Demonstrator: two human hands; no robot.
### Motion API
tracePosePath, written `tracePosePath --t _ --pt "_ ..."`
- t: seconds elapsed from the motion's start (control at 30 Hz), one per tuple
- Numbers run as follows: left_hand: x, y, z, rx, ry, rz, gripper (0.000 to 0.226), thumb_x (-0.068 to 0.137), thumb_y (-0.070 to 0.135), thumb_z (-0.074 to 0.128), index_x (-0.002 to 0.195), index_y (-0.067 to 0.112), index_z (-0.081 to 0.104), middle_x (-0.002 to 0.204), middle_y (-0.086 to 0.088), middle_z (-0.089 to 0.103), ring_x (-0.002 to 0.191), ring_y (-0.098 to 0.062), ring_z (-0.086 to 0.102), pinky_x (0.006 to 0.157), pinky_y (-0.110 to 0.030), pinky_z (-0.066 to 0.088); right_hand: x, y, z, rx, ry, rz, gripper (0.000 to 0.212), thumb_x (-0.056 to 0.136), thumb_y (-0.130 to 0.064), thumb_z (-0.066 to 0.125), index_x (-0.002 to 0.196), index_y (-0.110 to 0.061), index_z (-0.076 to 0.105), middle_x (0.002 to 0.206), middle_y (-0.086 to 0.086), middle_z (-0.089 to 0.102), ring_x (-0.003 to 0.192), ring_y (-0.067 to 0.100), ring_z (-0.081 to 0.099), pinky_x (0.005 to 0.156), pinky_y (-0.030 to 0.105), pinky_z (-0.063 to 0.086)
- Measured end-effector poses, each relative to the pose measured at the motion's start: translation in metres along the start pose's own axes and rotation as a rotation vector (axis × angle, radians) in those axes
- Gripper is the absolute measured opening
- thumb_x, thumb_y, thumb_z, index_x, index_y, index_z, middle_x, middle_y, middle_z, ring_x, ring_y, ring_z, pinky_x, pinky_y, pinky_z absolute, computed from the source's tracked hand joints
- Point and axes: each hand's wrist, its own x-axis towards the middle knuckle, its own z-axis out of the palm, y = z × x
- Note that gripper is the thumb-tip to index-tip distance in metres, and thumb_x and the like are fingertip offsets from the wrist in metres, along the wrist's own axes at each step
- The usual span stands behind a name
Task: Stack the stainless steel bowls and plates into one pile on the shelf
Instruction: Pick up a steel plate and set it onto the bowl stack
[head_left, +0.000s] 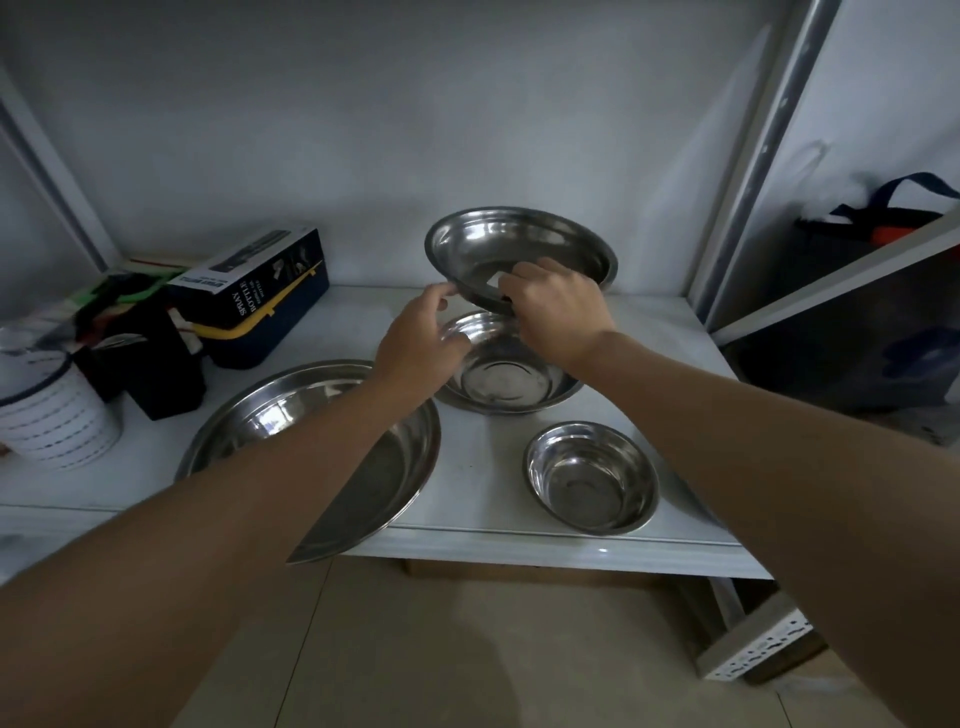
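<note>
A steel bowl (511, 244) hangs tilted above the shelf (488, 483), its near rim gripped by my right hand (558, 312) and touched at the left edge by the fingers of my left hand (421, 345). Directly below it a second steel bowl (511, 376) rests on the shelf. A wide steel plate (291, 410) lies at the front left, partly under my left forearm and overhanging the shelf edge. A small steel bowl (592, 475) sits at the front right.
At the left stand a white striped canister (52, 415), a black holder (156, 358), and a spray bottle box (249, 275) on a blue case. A metal upright (769, 135) bounds the shelf on the right, with a dark bag (857, 249) beyond it.
</note>
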Motion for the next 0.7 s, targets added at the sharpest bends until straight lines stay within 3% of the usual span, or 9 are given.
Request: tracePosePath --t 0.13,0.2,0.27,0.33,0.43,0.57,0.7 --pt "-0.001 -0.014 -0.004 0.066 0.024 -0.024 0.055 0.090 0.024 0.061 0.141 0.017 0.041 0.139 -0.006 0.050 0.122 -0.022 0.052 0.093 -0.032 0.044 -0.005 -0.012 0.011 -0.001 -0.122 -0.014 0.029 0.082 -0.002 0.058 0.109 -0.010 0.065 0.108 0.006 0.066 0.102 0.028 0.059 0.068 0.033 0.045" --pt "-0.004 -0.019 -0.003 0.139 -0.043 0.001 0.058 0.091 0.022 0.060 0.144 0.017 0.039 0.137 -0.007 0.049 0.117 -0.020 0.051 0.086 -0.029 0.040 -0.011 -0.015 0.018 0.010 -0.190 -0.009 0.031 0.085 -0.006 0.056 0.115 -0.013 0.064 0.118 0.004 0.064 0.110 0.028 0.057 0.074 0.036 0.048" --pt "-0.008 -0.024 0.000 0.228 -0.125 0.020 0.059 0.088 0.019 0.058 0.145 0.018 0.041 0.138 -0.009 0.049 0.120 -0.023 0.050 0.090 -0.030 0.042 -0.018 -0.015 0.026 0.007 -0.244 0.007 0.036 0.085 -0.005 0.055 0.119 -0.016 0.063 0.123 0.003 0.062 0.115 0.028 0.056 0.076 0.038 0.050" --pt "-0.010 -0.029 0.002 0.278 -0.172 0.010 0.059 0.084 0.022 0.056 0.142 0.021 0.047 0.137 -0.009 0.054 0.127 -0.029 0.049 0.099 -0.039 0.046 -0.023 -0.013 0.034 0.004 -0.294 0.021 0.037 0.086 -0.005 0.053 0.119 -0.018 0.063 0.123 0.003 0.063 0.115 0.028 0.057 0.075 0.038 0.049" --pt "-0.012 -0.032 0.007 0.333 -0.213 -0.006 0.056 0.079 0.030 0.054 0.135 0.029 0.055 0.129 -0.002 0.062 0.122 -0.030 0.053 0.099 -0.045 0.047 -0.029 -0.014 0.041 0.027 -0.325 0.004 0.034 0.088 -0.007 0.052 0.118 -0.018 0.063 0.123 0.002 0.063 0.114 0.028 0.056 0.072 0.038 0.046" --pt "-0.013 -0.035 0.014 0.426 -0.229 -0.023 0.051 0.083 0.033 0.053 0.134 0.036 0.054 0.138 0.006 0.056 0.132 -0.028 0.043 0.108 -0.047 0.036 -0.031 -0.017 0.046 0.071 -0.321 -0.023 0.030 0.090 -0.007 0.050 0.113 -0.018 0.066 0.116 0.005 0.064 0.111 0.028 0.057 0.069 0.034 0.039" --pt "-0.016 -0.033 0.015 0.505 -0.292 -0.051 0.048 0.090 0.034 0.050 0.138 0.039 0.049 0.145 0.002 0.049 0.140 -0.027 0.029 0.113 -0.046 0.021 -0.037 -0.020 0.051 0.091 -0.401 0.004 0.027 0.092 -0.016 0.049 0.110 -0.022 0.068 0.114 0.004 0.065 0.108 0.029 0.060 0.069 0.034 0.037"
